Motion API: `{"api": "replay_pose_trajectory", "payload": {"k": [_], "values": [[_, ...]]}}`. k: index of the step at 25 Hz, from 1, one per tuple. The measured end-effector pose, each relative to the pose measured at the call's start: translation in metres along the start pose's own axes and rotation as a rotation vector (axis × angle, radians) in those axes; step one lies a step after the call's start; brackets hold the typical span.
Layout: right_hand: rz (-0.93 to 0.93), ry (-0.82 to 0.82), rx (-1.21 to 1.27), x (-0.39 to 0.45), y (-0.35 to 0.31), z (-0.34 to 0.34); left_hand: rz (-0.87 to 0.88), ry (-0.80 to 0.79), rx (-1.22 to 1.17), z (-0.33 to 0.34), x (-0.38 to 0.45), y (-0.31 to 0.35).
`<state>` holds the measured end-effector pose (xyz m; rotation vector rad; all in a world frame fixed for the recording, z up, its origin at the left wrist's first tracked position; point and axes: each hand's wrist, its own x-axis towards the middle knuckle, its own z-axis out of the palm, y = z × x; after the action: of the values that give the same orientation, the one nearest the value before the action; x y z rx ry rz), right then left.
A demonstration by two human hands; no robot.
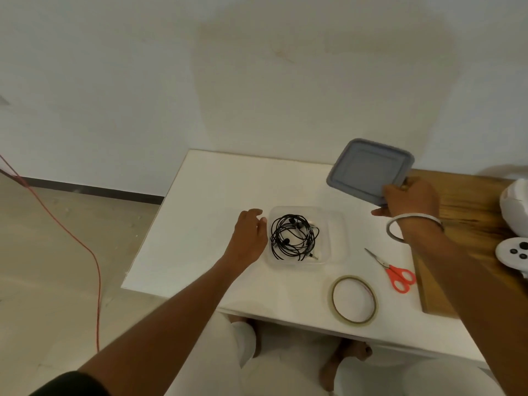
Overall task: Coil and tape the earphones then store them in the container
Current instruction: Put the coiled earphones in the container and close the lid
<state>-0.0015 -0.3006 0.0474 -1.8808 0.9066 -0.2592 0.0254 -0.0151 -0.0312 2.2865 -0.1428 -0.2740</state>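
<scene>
A clear plastic container (334, 224) stands on the white table (205, 224), holding a loose bundle of black earphones (294, 237). My left hand (248, 235) rests against the container's left wall, fingers curled on its rim. Up and to the right, my right hand (408, 200) holds a grey square lid (368, 170) by its near corner, tilted in the air above the table. A roll of clear tape (354, 300) lies near the front edge. Red-handled scissors (393, 272) lie to its right.
A wooden board (468, 212) covers the table's right side, with a white controller (513, 252) and another white device (515, 207) on it. A red cable (85, 247) runs across the floor at left. My knees and feet show under the table.
</scene>
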Motion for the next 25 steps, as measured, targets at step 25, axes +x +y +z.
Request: {"api": "replay_pose_trajectory", "payload": {"k": [25], "values": [[-0.205, -0.210, -0.516, -0.082, 0.035, 0.076, -0.155, -0.144, -0.391, 0.000, -0.004, 0.007]]}}
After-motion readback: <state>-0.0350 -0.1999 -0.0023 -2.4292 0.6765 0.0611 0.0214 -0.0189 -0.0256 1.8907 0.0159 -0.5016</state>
